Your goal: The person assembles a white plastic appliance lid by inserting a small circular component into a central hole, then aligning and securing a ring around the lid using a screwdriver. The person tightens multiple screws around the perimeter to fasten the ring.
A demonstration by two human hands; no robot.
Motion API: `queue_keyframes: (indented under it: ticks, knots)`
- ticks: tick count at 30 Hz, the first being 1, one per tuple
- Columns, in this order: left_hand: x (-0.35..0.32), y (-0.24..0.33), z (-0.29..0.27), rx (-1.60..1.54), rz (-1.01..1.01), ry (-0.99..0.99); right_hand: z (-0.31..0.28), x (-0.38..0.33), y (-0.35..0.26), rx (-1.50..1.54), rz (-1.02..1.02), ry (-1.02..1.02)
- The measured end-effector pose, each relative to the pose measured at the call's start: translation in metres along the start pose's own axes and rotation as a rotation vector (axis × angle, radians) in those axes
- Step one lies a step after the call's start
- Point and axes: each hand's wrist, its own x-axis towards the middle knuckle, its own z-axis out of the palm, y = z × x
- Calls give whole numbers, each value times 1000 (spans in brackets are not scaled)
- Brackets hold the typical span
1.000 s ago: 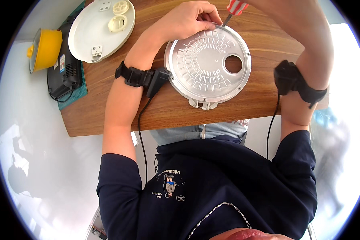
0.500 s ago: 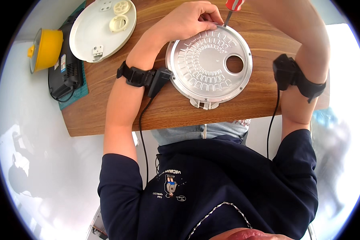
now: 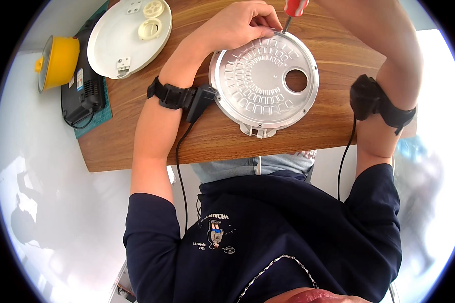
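The right hand lies beyond the picture's top edge, and only the lower end of the red-handled screwdriver (image 3: 293, 11) shows, its tip at the rim of the round ribbed silver metal plate (image 3: 264, 83). The left hand (image 3: 237, 22) covers the plate's upper-left rim, fingertips bunched beside the tip. The yellow round pot (image 3: 58, 61) blurs toward the fisheye border.

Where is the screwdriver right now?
In the head view, the red-handled screwdriver is at the top edge, tip on the round metal plate's far rim, beside the left hand.
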Motion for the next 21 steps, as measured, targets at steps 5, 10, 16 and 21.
queue_keyframes:
  ticks: [5, 10, 16, 21]
  knots:
    - [8, 1, 2, 18, -17, -24, -18, -4, 3, -118, 102, -35]
    - [-3, -3, 1, -26, -56, 9, -27, 4, -40, 230, 331, -160]
    - [9, -2, 5, -85, -60, -23, -11, -10, 18, 3, -236, 4]
    - [-2, -5, 2, -81, -54, 8, -11, 0, -11, 105, 50, -112]
